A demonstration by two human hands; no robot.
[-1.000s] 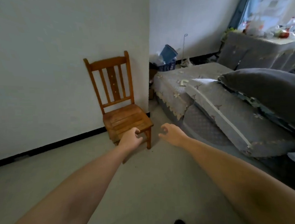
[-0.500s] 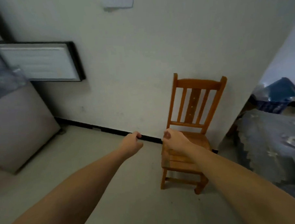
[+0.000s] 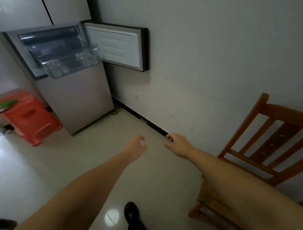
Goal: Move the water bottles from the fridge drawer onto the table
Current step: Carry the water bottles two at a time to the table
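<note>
A grey fridge (image 3: 77,100) stands at the upper left with its middle door (image 3: 116,46) swung open to the right. A clear plastic drawer (image 3: 70,64) is pulled out of the open compartment; something clear lies inside it, too blurred to identify as water bottles. My left hand (image 3: 136,148) and my right hand (image 3: 179,145) are stretched forward over the floor, well short of the fridge. Both are empty with loosely curled, parted fingers. No table is in view.
A wooden chair (image 3: 263,155) stands at the right against the white wall (image 3: 214,60), under my right forearm. An orange plastic stool (image 3: 31,118) with items on top sits left of the fridge. My dark shoe (image 3: 131,213) is on the pale tiled floor.
The view has swung left from the sofa and chair to the open fridge. The chair has slid to the right edge. Both hands stay extended and have loosened from near fists.
</note>
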